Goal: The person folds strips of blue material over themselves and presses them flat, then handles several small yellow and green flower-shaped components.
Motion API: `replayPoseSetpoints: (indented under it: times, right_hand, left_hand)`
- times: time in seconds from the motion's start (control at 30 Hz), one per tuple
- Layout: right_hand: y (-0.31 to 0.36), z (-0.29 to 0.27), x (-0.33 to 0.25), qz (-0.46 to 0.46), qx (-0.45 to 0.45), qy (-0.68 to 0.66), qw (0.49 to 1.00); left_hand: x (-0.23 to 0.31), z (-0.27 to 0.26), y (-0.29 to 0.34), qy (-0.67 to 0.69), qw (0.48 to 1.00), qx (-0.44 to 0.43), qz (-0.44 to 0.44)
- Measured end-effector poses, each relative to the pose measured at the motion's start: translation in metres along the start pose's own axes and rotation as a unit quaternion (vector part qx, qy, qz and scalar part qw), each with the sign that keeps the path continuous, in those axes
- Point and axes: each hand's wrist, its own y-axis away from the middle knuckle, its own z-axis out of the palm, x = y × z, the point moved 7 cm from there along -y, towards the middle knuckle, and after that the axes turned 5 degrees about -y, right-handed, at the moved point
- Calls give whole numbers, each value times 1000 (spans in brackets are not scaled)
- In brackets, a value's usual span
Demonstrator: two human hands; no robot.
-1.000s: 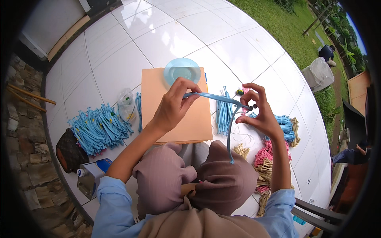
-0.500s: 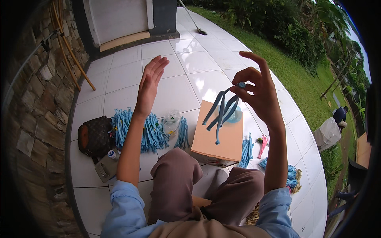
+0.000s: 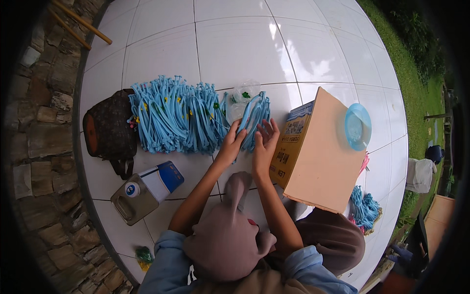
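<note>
My left hand [image 3: 232,143] has its fingers closed around a looped blue fabric cord [image 3: 248,111], at the near side of a small bundle of similar blue cords [image 3: 262,113] on the tiles. Close to the right of that bundle, my right hand [image 3: 266,146] is open, its fingers apart and nothing seen between them. To the left lies a large row of light blue knotted cords [image 3: 169,117] with yellow and green bits among them. A clear plastic bag [image 3: 243,92] lies just beyond the small bundle.
Right of my hands stands a cardboard box [image 3: 325,157] with a blue plastic dish [image 3: 358,126] on top. A brown bag [image 3: 111,132] and a metal can [image 3: 134,201] are at the left. More blue cords [image 3: 364,208] lie beyond the box, near the grass.
My view has turned down and left. Both hands have come down from the air to the small bundle. My right hand has let go of the blue cords; my left has closed on a cord.
</note>
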Motion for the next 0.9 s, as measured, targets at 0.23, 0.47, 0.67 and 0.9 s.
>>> replayPoseSetpoints:
  times: [0.23, 0.47, 0.67, 0.9]
  right_hand:
    - [-11, -38, 96, 107, 133, 47, 984]
    - [-11, -31, 83, 112, 106, 39, 987]
    - [9, 9, -69, 92, 11, -136, 986]
    - [39, -136, -321, -269, -19, 79, 960]
  left_hand:
    - [-51, 28, -44, -272, 958, 7, 92]
    - [-28, 31, -30, -242, 969, -16, 54]
    - [130, 30, 14, -38, 983, 100, 148]
    - [296, 181, 109, -64, 934, -82, 343]
